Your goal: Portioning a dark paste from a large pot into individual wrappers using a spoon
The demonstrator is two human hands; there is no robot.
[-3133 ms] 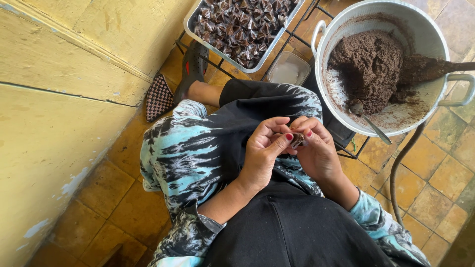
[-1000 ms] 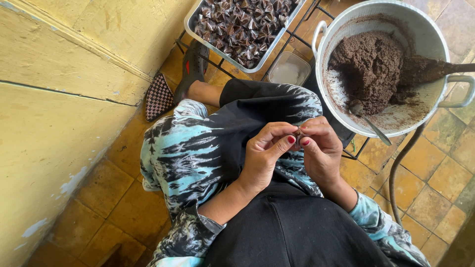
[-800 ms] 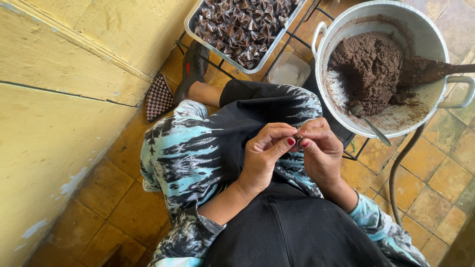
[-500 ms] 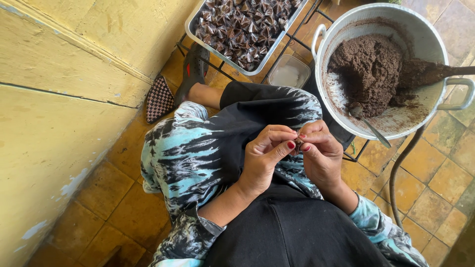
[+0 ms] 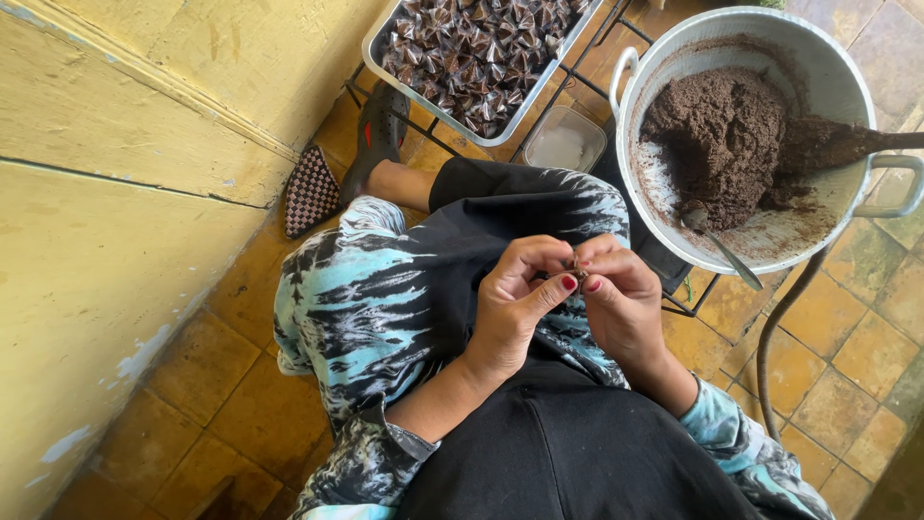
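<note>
from the left we see one yellow wall (image 5: 115, 193), then one metal tray (image 5: 385, 43) heaped with dark wrapped pieces (image 5: 472, 53) (too many to count) and one small clear tub (image 5: 565, 143) just beside it. over the lap, our left hand (image 5: 510, 313) and right hand (image 5: 624, 303) together pinch one small dark wrapped piece (image 5: 577, 266) between their fingertips. at the right stands one big metal pot (image 5: 828, 67) of brown paste (image 5: 717, 135), holding one metal spoon (image 5: 717, 246) and one wooden paddle (image 5: 837, 144).

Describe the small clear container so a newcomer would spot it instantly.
Start at the big metal pot of dark brown mix at upper right. Left of it, below the tray of wrapped pieces, sits the small container. It is the only clear, pale, nearly empty vessel there.
</note>
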